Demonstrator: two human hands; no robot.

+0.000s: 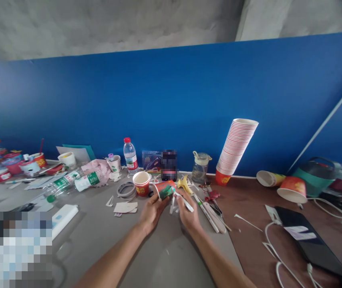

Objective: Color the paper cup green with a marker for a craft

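Observation:
A red paper cup with green colouring on its side [164, 189] lies tipped over in my left hand [152, 213], its open end toward the left. My right hand [188, 212] grips a white marker pen [185, 203], the tip meeting or very near the green patch on the cup. Just behind my left hand stands another red paper cup [142, 185], upright. A yellow cut-out piece [184, 185] lies beyond my right hand. The undersides of both hands are hidden.
A tall leaning stack of paper cups [236, 148] stands at the back right. Behind my hands are a water bottle [130, 157] and a glass jar [201, 168]. Tape rolls [126, 190] and paper scraps [125, 207] lie left; a dark tablet-like device [312, 240] with white cables lies right.

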